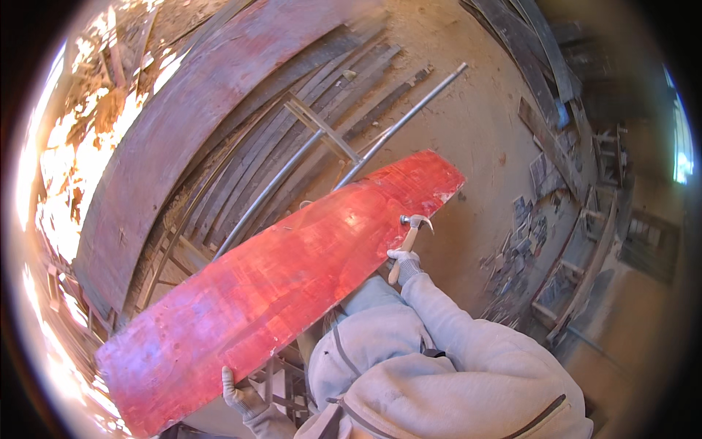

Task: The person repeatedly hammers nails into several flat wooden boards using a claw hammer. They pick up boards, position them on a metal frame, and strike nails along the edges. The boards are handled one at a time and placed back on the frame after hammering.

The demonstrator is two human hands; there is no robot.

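A long red board point(270, 278), scuffed and paler at its left end, lies slantwise before me across a metal frame. My gloved right hand point(404, 261) is wrapped round the wooden handle of a claw hammer point(412, 238). The hammer's metal head is up, over or just above the board near its right end; I cannot tell whether it touches. At the board's near edge, toward the left end, my gloved left hand point(240, 395) grips the rim, with part of the hand hidden below it.
Metal tubes of a frame point(409, 113) stick out beyond the board. Behind them lie several long dark planks point(292, 135) and a large brownish sheet point(157, 157). Broken scraps point(519, 245) litter the ground at right, beside a wooden ladder-like frame point(581, 256).
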